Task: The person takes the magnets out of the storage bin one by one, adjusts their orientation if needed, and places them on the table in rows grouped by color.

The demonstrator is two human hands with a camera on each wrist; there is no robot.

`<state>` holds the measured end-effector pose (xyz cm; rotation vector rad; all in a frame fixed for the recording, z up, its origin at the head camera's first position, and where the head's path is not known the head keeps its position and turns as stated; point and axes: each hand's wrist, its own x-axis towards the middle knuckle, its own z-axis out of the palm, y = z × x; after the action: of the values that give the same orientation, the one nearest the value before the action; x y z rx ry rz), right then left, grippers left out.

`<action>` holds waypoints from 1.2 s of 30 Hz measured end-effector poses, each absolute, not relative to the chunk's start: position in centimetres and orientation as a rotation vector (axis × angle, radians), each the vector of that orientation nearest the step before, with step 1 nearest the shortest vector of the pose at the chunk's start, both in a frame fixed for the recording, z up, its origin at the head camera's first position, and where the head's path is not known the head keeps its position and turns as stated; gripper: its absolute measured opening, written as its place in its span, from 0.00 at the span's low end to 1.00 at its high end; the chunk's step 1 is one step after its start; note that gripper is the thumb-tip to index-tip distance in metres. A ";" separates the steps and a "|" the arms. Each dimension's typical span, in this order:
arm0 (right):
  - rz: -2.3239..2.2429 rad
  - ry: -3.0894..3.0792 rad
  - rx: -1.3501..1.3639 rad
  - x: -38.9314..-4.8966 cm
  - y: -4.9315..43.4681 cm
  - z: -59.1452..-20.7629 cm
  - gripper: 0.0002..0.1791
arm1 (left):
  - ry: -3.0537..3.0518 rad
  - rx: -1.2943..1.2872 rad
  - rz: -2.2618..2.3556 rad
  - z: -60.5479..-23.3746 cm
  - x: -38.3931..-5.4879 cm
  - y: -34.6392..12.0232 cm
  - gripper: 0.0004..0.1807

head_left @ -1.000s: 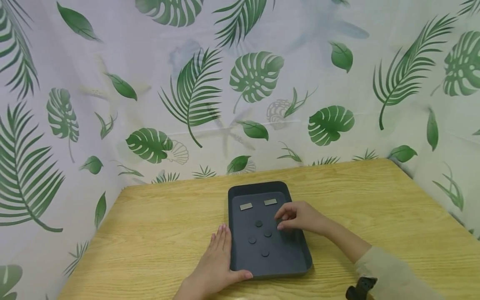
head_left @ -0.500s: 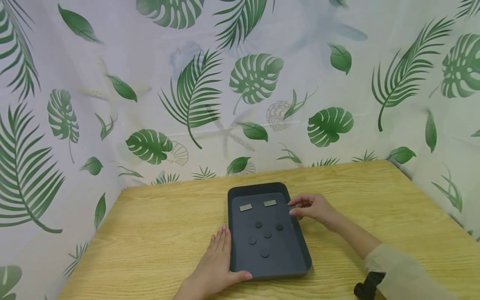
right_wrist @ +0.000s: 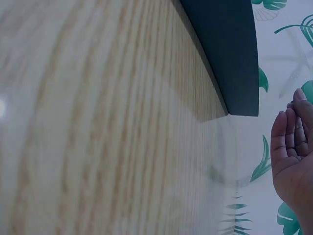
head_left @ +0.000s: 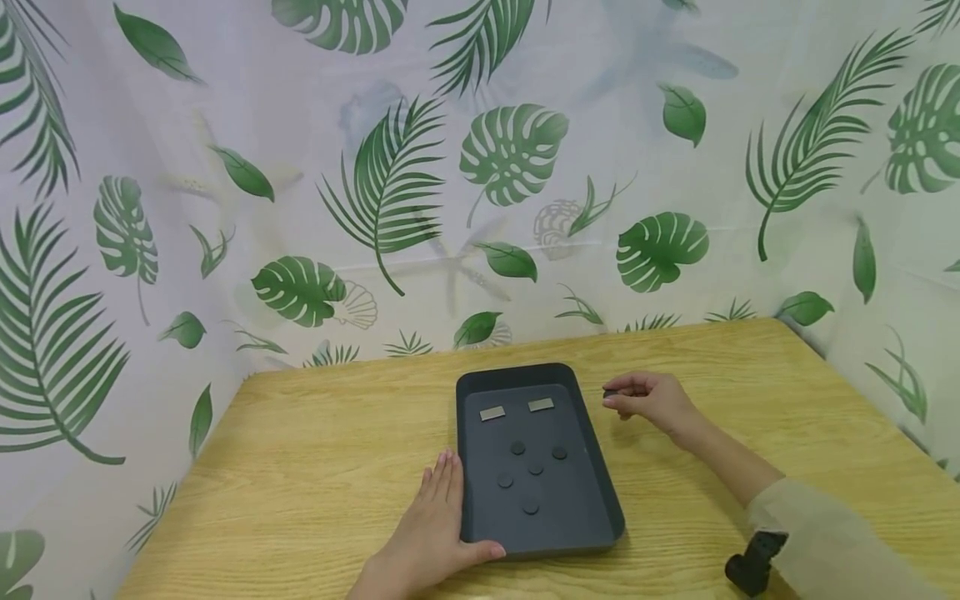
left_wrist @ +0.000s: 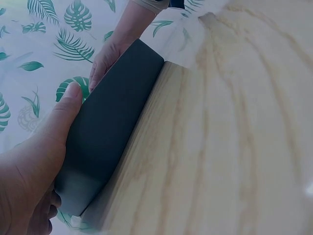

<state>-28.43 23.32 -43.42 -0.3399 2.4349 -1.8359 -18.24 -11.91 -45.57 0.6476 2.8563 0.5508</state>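
Observation:
A dark grey tray (head_left: 577, 546) lies on the table, its long side running away from me. In the head view my left hand (head_left: 431, 525) rests at its near left corner, fingers straight along the left wall and thumb at the near edge. My right hand (head_left: 656, 404) is in the air beyond the tray's right wall. Between its thumb and fingers it pinches a small dark piece (head_left: 611, 393), partly hidden. Several small dark round discs (head_left: 530, 506) lie on the tray floor. Farther back in it are two silvery rectangular plates, a left plate (head_left: 492, 413) and a right plate (head_left: 541, 405).
The wooden table (head_left: 322, 467) extends to both sides of the tray. Behind it hangs a white cloth (head_left: 585, 158) printed with green leaves. A black device (head_left: 756, 562) is strapped at the right wrist by the sleeve (head_left: 825, 533).
From over the tray, my right hand has moved right and away, past its right wall. A disc at the right of the group, hidden by the fingers before, now shows. My left hand stays put.

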 end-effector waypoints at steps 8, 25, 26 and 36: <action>-1.873 2.466 -0.298 -28.8 24.3 -43.6 0.25 | 2.853 0.644 0.554 -45.4 -18.2 -11.9 0.66; -1.862 2.528 -0.237 -29.6 26.0 -44.9 0.27 | 2.862 0.662 0.557 -45.3 -18.1 -11.9 0.65; -1.862 2.524 -0.235 -29.6 26.2 -45.0 0.27 | 2.864 0.667 0.556 -45.3 -18.1 -11.9 0.65; -1.778 2.582 -0.144 -30.2 26.9 -46.0 0.26 | 2.862 0.655 0.555 -45.4 -18.1 -11.9 0.65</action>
<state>-30.19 26.91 -46.02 -0.1445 2.5815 -1.7784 -18.13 -11.92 -45.37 0.6553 2.8623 0.5547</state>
